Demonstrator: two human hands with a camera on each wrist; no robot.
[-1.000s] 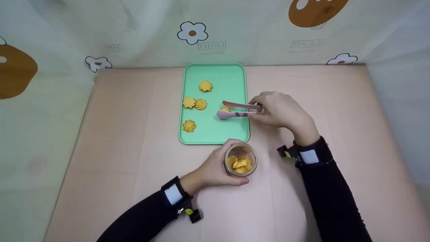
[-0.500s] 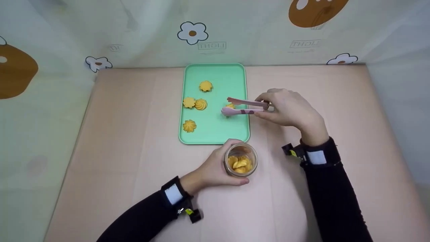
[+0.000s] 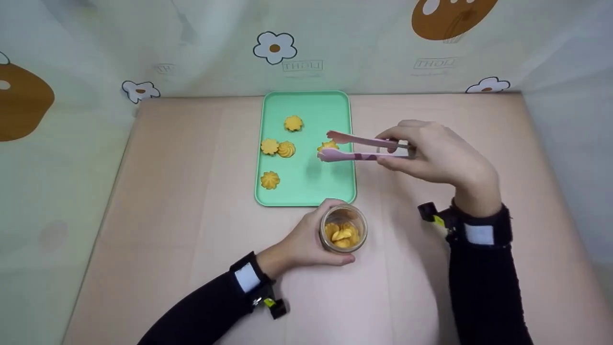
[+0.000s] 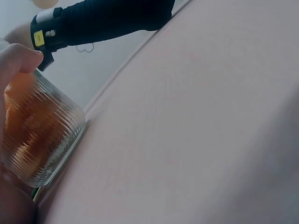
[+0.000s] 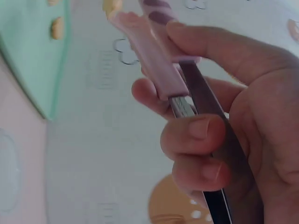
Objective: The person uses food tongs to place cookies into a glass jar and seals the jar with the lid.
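My left hand (image 3: pixel 309 244) grips a ribbed glass jar (image 4: pixel 65 123) from the left side, near the tray's front edge. Several yellow cookies (image 3: pixel 342 234) lie inside it. My right hand (image 3: pixel 443 151) holds pink tongs (image 3: pixel 366 156) with metal arms (image 5: pixel 215 121), right of the jar and farther back. Between the tong tips, above the tray, is a flower-shaped cookie (image 3: pixel 329 144); part of it is hidden by the near tip. In the right wrist view, a yellow bit of cookie (image 5: pixel 112 6) shows at the tips, cut off by the frame.
A green tray (image 3: pixel 306 189) lies on the pale pink tabletop (image 3: pixel 182 191). On its left half are a cookie (image 3: pixel 293 123) at the back, two touching cookies (image 3: pixel 286 149) midway and another cookie (image 3: pixel 270 180) in front. A patterned curtain (image 3: pixel 364 48) stands behind and at both sides.
My right hand has moved right and slightly back, raising the tongs off the tray. The cookie between their tips has come along. My left hand and the jar stay put.
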